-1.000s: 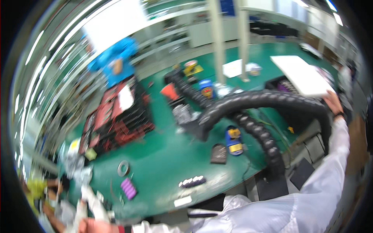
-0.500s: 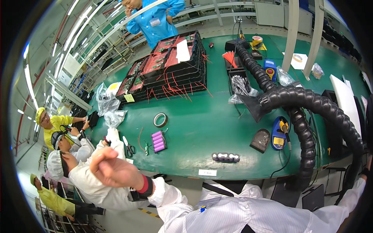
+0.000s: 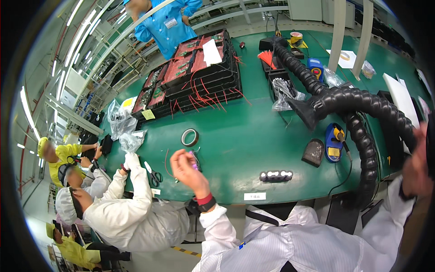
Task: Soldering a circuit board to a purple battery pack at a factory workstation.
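My left hand (image 3: 189, 174) is raised over the table's near edge, its fingers loosely bent and apart, with nothing seen in it. Behind it, a purple battery cell pack (image 3: 195, 164) with thin wires is mostly hidden. My right hand (image 3: 418, 170) is at the far right, smeared by motion, so its fingers cannot be made out. Between the hands, a small black block with white round tops (image 3: 276, 176) lies on the green table (image 3: 235, 154). A roll of tape (image 3: 190, 137) lies beyond the left hand, and black-handled scissors (image 3: 155, 176) lie left of it.
Stacked black trays with red wires (image 3: 199, 81) stand at the back left. A black ribbed hose (image 3: 362, 106) arches over the right side, near a soldering iron in a blue stand (image 3: 334, 144) and a bin of cable ties (image 3: 282, 90). A white-clad co-worker (image 3: 122, 204) sits close on the left.
My left hand has moved right and away from me, now covering much of the purple cell pack. My right hand has come up at the right edge. The view has shifted slightly.
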Demonstrator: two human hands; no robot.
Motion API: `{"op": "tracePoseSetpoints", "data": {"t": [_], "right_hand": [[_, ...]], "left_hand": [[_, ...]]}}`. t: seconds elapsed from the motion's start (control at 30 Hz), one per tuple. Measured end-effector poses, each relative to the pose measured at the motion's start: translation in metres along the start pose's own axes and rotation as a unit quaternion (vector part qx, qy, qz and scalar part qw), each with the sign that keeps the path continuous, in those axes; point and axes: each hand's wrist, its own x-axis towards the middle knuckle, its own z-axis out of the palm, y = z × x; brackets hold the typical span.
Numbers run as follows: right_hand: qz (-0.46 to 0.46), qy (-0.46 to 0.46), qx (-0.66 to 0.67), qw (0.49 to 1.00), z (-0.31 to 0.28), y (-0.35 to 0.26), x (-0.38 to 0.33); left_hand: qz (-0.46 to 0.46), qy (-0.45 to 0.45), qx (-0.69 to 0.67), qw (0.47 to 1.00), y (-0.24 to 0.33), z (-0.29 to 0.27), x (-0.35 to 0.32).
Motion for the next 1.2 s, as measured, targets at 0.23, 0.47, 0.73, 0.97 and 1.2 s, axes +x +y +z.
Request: {"op": "tracePoseSetpoints", "data": {"t": [0.23, 0.47, 0.73, 0.97, 1.2], "right_hand": [[0.048, -0.118, 0.13, 0.983, 0.208, -0.074, 0.076], [0.112, -0.262, 0.047, 0.957, 0.414, -0.099, 0.08], [0.085, -0.161, 0.033, 0.983, 0.543, -0.126, 0.047], [0.161, -0.041, 0.121, 0.979, 0.558, -0.105, 0.061], [0.427, -0.186, 0.582, 0.666, 0.472, -0.125, 0.051]], "left_hand": [[-0.143, -0.136, 0.044, 0.979, -0.073, -0.025, -0.07], [-0.186, -0.219, 0.056, 0.956, -0.079, -0.03, -0.088], [-0.163, -0.213, 0.067, 0.961, -0.077, -0.039, -0.088], [-0.17, -0.209, 0.044, 0.962, -0.076, -0.037, -0.086], [-0.208, -0.187, -0.042, 0.959, -0.06, -0.029, -0.07]]}}
